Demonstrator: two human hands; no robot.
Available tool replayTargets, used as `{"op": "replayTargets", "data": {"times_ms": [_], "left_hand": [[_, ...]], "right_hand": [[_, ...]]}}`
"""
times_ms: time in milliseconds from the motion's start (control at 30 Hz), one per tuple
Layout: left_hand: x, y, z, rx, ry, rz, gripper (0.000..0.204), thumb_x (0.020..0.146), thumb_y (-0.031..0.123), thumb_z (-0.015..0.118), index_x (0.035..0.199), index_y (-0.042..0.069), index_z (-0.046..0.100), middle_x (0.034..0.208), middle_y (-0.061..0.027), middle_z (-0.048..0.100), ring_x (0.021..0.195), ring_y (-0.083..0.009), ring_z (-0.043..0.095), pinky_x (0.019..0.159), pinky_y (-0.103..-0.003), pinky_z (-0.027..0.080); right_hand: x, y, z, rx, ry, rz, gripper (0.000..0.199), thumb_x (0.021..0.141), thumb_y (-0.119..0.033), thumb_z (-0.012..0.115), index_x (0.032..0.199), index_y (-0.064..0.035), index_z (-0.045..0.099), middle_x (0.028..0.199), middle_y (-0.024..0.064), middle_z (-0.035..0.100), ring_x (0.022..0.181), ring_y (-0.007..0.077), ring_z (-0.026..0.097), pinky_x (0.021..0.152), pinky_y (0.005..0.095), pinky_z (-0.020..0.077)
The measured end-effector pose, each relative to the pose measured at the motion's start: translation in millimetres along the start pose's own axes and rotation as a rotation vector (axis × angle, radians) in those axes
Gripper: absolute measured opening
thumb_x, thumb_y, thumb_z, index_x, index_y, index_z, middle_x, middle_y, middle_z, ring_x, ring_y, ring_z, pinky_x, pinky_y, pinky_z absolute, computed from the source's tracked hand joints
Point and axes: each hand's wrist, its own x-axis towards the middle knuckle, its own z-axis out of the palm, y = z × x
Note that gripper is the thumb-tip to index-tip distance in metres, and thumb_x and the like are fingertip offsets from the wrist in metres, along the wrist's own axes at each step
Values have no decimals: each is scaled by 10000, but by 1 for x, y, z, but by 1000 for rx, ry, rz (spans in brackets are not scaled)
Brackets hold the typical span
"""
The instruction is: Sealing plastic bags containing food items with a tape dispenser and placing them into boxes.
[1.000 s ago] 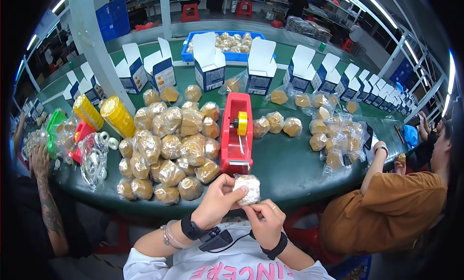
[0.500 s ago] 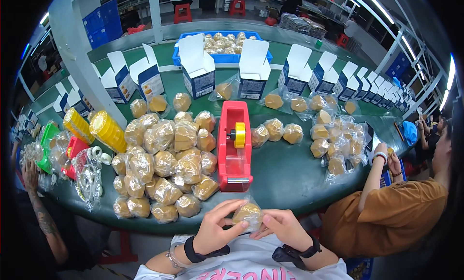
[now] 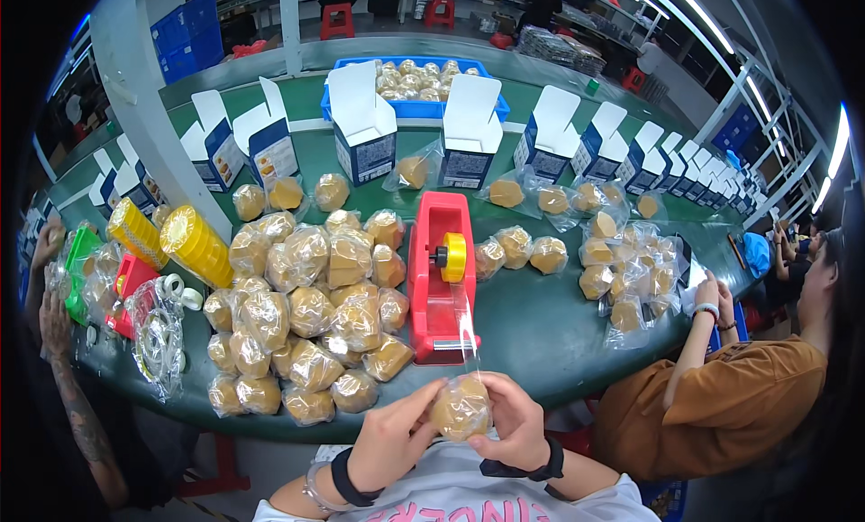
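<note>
Close to my body, at the table's front edge, I hold a tan, faceted block in clear plastic (image 3: 460,413) between both hands. My left hand (image 3: 396,438) is closed on its left side, and my right hand (image 3: 516,425) grips its right side. A strip of clear tape (image 3: 467,331) runs taut from the red tape dispenser (image 3: 420,307) down to the block. The dispenser carries a yellow-cored roll (image 3: 453,257). Left of it lies a heap of similar wrapped tan blocks (image 3: 309,310).
Open blue-and-white boxes (image 3: 365,153) line the back of the green table (image 3: 532,328). Behind them sits a blue tray (image 3: 495,106) of wrapped blocks. Yellow tape rolls (image 3: 194,244) stand left. More wrapped blocks (image 3: 628,279) lie right, beside a person in a brown shirt (image 3: 712,405).
My hands have turned the wrapped block and hold it nearer the dispenser's front. A strip of tape now stretches between dispenser and block. The person on the right has shifted their hands.
</note>
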Motion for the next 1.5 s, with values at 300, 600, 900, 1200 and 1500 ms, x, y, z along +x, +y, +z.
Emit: {"op": "replayTargets", "data": {"times_ms": [300, 600, 900, 1200, 1500], "left_hand": [[16, 6, 15, -392, 12, -103, 595, 750, 55, 723, 1265, -25, 435, 1128, -137, 551, 1022, -191, 578, 867, -299, 484], [4, -17, 49, -310, 255, 187, 761, 667, 41, 782, 1294, -12, 353, 1220, -156, 491, 1135, -239, 509, 976, -355, 407], [-3, -11, 54, -138, 240, 98, 807, 656, -20, 754, 1316, 2, 291, 1194, -141, 493, 1112, -205, 503, 977, -332, 385], [-26, -15, 55, -127, 161, 212, 879, 650, 24, 782, 1351, 18, 252, 1205, -147, 480, 1128, -248, 494, 977, -358, 379], [15, -1, 9, -115, 361, 378, 789, 699, 213, 780, 1320, -3, 343, 1210, -203, 469, 1043, -265, 552, 910, -360, 433]], "right_hand": [[7, 33, -17, -345, -55, -543, 631, 645, 26, 722, 1216, -16, 457, 1259, 197, 433, 1145, 333, 487, 943, 392, 427], [12, -18, -10, -1078, -59, -412, 662, 643, -18, 716, 1238, 51, 436, 1166, 181, 452, 1065, 350, 499, 893, 402, 445], [6, -17, -3, -1080, -54, -398, 698, 615, -56, 739, 1234, 67, 441, 1104, 186, 478, 989, 349, 510, 845, 395, 455], [6, -34, -8, -931, -187, -371, 516, 591, -95, 736, 1037, 21, 505, 1042, 167, 508, 916, 332, 519, 792, 401, 448], [222, -90, -94, -1102, -111, -403, 558, 598, -214, 796, 1042, -33, 511, 913, 111, 541, 847, 259, 563, 789, 332, 457]]}}
